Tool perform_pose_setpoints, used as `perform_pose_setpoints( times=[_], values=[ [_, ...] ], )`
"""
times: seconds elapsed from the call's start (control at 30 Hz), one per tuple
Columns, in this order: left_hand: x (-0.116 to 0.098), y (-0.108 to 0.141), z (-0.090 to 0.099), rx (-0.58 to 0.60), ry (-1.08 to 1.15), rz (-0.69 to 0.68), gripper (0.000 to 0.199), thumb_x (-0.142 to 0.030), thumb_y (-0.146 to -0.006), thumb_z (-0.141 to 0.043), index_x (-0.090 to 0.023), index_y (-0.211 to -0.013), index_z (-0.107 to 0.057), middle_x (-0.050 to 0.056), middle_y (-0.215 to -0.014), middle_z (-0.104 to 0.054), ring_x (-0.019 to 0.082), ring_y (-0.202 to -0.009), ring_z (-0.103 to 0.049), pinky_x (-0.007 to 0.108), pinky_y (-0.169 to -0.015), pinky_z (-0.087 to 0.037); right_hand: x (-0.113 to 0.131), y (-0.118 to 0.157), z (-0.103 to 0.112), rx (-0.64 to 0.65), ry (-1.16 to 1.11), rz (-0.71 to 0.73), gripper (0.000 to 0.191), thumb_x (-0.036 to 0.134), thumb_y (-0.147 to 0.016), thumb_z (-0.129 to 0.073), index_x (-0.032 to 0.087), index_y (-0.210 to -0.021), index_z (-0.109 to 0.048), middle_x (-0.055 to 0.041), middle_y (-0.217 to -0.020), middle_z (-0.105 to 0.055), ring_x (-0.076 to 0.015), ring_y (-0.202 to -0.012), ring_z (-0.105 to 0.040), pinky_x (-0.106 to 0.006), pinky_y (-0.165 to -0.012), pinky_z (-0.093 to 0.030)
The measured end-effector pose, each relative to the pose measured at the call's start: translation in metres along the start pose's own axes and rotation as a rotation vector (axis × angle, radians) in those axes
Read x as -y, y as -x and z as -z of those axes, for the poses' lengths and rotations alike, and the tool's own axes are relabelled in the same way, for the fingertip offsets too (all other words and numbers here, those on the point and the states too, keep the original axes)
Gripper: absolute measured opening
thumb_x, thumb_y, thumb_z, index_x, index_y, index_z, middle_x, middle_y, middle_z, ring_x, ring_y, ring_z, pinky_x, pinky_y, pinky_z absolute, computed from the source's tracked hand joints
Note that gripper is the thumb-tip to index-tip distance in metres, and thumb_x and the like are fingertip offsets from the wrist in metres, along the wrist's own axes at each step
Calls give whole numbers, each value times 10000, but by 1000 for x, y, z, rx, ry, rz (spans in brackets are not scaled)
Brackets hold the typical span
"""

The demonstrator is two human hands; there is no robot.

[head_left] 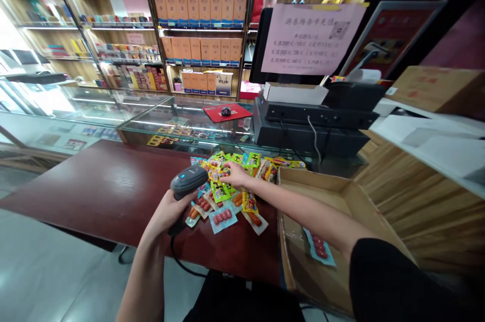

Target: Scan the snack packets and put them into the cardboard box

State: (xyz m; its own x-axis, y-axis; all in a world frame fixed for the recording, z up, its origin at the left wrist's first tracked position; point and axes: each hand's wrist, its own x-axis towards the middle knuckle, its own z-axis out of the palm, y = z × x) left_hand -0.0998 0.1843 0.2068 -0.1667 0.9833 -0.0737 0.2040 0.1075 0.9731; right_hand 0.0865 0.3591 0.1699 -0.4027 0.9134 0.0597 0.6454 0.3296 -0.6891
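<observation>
Sausage packets (223, 217), small flat plastic ones in lime green, yellow, pale blue & clear film w/ reddish sausages showing, lie in a loose overlapping heap under the right hand (235, 175) & just to the right of the left hand (168, 211). They're on the glossy dark red-brown wooden surface (109, 185). Left hand is wrapped round the handle of a dark-grey plastic handheld scanner (187, 180) w/ a small blue light on top; its head tilts toward the heap, near the right hand's fingertips. Thin black cable (173, 250) hangs below the left hand & curves off near the body. Right hand is down in the heap, fingers at a yellow pkt; can't tell if they grip it. Hands are apart, scanner head b/w them.

Open shallow brown cardboard box (318, 180) is to the right of the heap, under the right forearm; one pale-blue sausage pkt (319, 247) lies in it, nearer the body than the right hand. Beyond both hands: glass display case (182, 120) w/ red mat (240, 111) & black mouse (226, 111) on top. Past the right hand, farther right: black monitor (259, 54) w/ pink printed sheet (303, 44) over it. Bkgd: lit shelves w/ orange-and-blue boxes (200, 6).
</observation>
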Motion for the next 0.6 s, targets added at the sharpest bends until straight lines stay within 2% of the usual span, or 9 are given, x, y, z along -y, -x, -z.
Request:
perform_pose_setpoints(
  times=[0.2,0.33,0.43,0.6],
  values=[
    [-6,-1,-2,-22,15,2,373,-490,-674,-684,-159,-560,-556,-23,-415,-490,101,-404,-438,215,-429,-352,-7,-1,-2,-59,77,9,362,242,-614,-766,184,-954,-656,-70,-1007,-681,-247,-959,-614,-357,-854,-450],
    [-7,-3,-10,30,-17,10,410,-499,-704,-657,-169,-517,-501,-20,-394,-478,95,-380,-427,213,-421,-350,-8,4,10,-99,40,12,243,242,-666,-721,179,-895,-668,-38,-892,-694,-198,-831,-625,-305,-755,-467],
    [-10,-4,-24,79,-31,-2,419,-512,-752,-614,-171,-544,-486,-22,-394,-475,89,-361,-413,208,-407,-345,-9,13,29,-106,-10,26,202,255,-697,-701,167,-875,-662,-22,-844,-692,-161,-765,-619,-262,-699,-468],
    [-22,-4,-63,192,-29,-21,393,-523,-755,-608,-154,-631,-556,-26,-387,-474,91,-338,-409,209,-393,-350,-21,49,80,-176,-228,15,224,245,-682,-700,156,-879,-639,-36,-890,-692,-163,-805,-625,-281,-754,-479]
  ],
)
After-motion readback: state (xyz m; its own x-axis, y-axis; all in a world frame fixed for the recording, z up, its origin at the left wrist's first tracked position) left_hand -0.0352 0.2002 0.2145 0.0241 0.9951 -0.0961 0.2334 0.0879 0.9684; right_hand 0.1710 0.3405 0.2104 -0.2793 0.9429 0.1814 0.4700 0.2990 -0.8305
